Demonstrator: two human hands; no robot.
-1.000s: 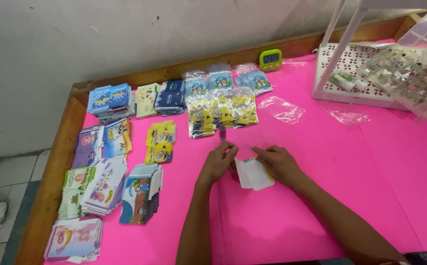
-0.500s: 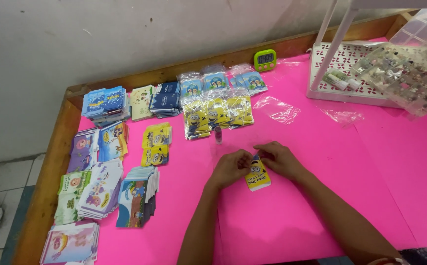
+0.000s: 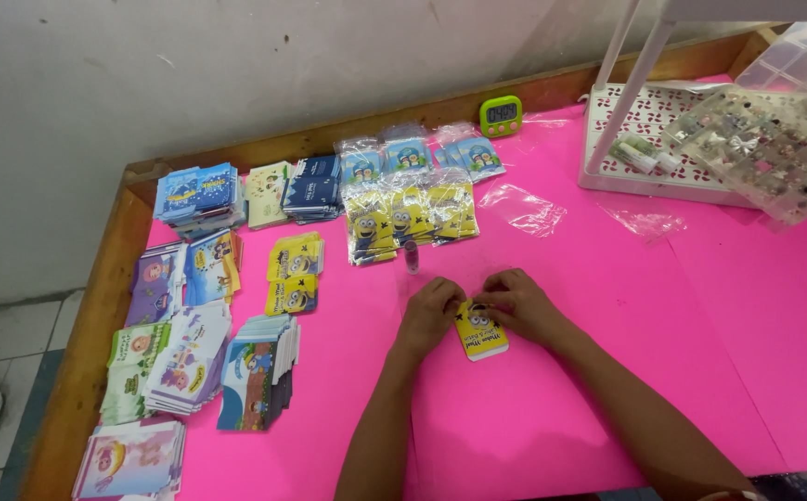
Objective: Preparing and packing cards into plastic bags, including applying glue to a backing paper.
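I'm looking down on a bright pink tabletop (image 3: 533, 417) with a raised wooden rim (image 3: 97, 306), set against a scuffed whitish wall (image 3: 236, 74); a strip of pale tiled floor (image 3: 4, 325) shows at the far left of the frame.

At lower centre both hands meet over a small yellow cartoon card (image 3: 479, 330) lying flat on the pink surface. My left hand (image 3: 431, 313) pinches its upper left edge with fingers curled together, and my right hand (image 3: 517, 301) is closed on its upper right corner; whether anything smaller sits between the fingertips I cannot tell.

Just above the hands stands a small dark vial (image 3: 412, 257), upright, in front of a row of clear bags holding yellow cards (image 3: 410, 218). Behind those, toward the top centre, lie bags with blue cards (image 3: 417, 153). A green digital timer (image 3: 501, 115) stands by the back rim.

The left third of the frame holds stacked cards: a blue stack (image 3: 197, 193) upper left, a navy stack (image 3: 312, 187) beside it, loose yellow cards (image 3: 294, 274) in the middle, purple and green stacks (image 3: 157, 353) lower left, a pink stack (image 3: 129, 461) at the bottom corner.

Upper right sits a white perforated tray (image 3: 649, 139) with a clear compartment box (image 3: 770, 148) tilted on it. Empty clear bags (image 3: 524, 208) lie near it.
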